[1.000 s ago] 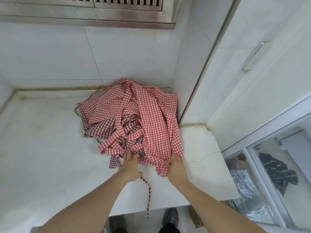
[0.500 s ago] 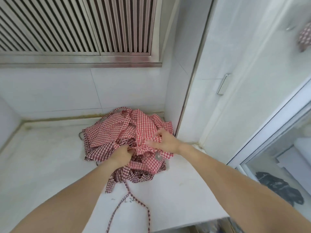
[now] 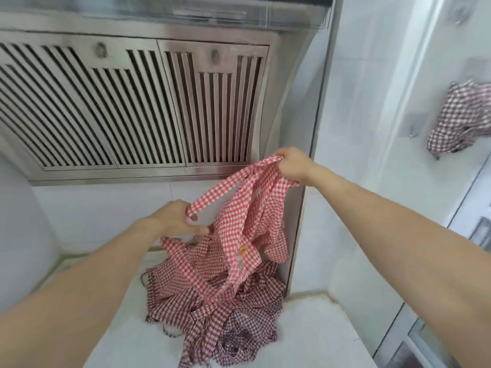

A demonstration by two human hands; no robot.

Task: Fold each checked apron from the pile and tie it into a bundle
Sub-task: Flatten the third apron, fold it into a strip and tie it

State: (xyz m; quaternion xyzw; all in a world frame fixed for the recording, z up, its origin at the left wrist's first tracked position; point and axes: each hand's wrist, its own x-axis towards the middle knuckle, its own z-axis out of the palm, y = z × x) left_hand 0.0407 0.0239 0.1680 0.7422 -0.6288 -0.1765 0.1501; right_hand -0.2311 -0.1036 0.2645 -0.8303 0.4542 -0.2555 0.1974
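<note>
A bright red-and-white checked apron hangs in the air above the pile. My right hand grips its top edge, raised near the hood's lower right corner. My left hand is lower and to the left, closed on the apron's strap. The apron's lower part still trails into the pile of checked aprons, darker red and purple ones, heaped in the counter's back right corner.
A steel range hood with slatted grilles hangs close above. White marble counter runs under the pile. A white cabinet wall stands to the right, with another checked cloth hanging at the far right.
Both hands went from resting at the pile's front edge into the heap, took hold of one apron and lifted it up. The view tilted upward toward the hood.
</note>
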